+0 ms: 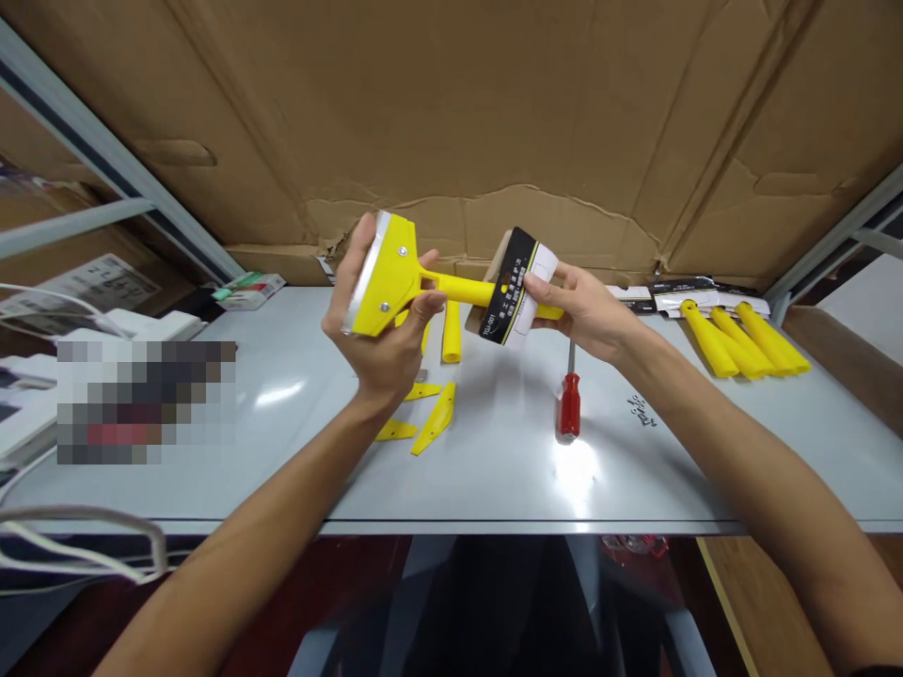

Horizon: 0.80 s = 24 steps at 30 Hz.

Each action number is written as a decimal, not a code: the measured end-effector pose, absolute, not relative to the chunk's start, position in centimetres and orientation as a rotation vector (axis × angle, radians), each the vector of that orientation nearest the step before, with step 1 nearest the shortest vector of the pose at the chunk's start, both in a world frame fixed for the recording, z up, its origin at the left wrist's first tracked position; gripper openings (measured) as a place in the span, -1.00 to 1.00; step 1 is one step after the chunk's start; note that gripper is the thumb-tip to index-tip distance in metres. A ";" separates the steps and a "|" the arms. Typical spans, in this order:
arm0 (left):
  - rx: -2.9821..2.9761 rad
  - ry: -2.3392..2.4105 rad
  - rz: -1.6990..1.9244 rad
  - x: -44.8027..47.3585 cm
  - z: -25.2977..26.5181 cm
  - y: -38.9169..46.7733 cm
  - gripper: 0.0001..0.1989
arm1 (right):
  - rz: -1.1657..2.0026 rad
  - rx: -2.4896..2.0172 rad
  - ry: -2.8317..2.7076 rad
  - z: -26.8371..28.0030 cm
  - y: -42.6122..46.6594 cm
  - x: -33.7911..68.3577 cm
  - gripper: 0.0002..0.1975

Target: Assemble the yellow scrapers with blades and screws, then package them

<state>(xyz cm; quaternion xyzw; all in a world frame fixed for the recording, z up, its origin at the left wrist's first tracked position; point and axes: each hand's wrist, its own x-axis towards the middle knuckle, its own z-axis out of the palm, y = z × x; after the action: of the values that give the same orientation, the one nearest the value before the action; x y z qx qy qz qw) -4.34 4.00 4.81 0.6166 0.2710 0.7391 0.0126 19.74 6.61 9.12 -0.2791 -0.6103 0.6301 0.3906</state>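
Note:
A yellow scraper [458, 288] with a metal edge is held up above the table. My left hand [381, 353] is closed around its wide head, thumb at the neck. Two screws show on the face of the head. A black and white cardboard label [509, 291] sits around the handle. My right hand [589, 306] pinches the label and the handle end, its thumb on the white part. Behind and below the scraper lie a yellow handle [451, 337] and several flat yellow pieces [435, 420], partly hidden by my left hand.
A red screwdriver [568, 409] and a small pile of screws [641, 411] lie on the grey table [494, 489]. Several yellow handles [709, 343] with labels rest at the right. A small box [250, 291] and white power strips [151, 324] are at the left. Cardboard [480, 113] stands behind.

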 end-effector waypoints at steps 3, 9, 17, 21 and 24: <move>1.950 0.844 2.272 -4.0 4.7 3.9 -0.26 | 1.603 -0.807 -1.766 9.2 6.4 19.7 -0.40; 2.053 0.852 2.129 -3.5 4.4 3.3 -0.19 | 1.405 -0.880 -2.034 11.8 5.3 21.2 -0.37; 2.002 0.871 1.472 -4.1 4.8 2.8 -0.11 | 0.843 -1.062 -2.238 14.2 5.8 24.4 -0.44; 1.788 0.968 1.447 -3.6 4.4 3.5 -0.28 | 0.633 -1.114 -2.302 14.3 6.6 25.4 -0.49; 1.748 1.038 1.428 -3.3 4.1 3.6 -0.46 | 0.581 -1.132 -2.360 14.1 6.4 24.9 -0.57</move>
<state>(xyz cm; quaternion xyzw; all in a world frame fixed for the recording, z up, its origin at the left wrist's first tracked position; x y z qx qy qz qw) -3.31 3.55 4.14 0.6659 0.3956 0.5439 0.3228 24.92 6.40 14.06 -0.4111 -0.8569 0.2110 0.2284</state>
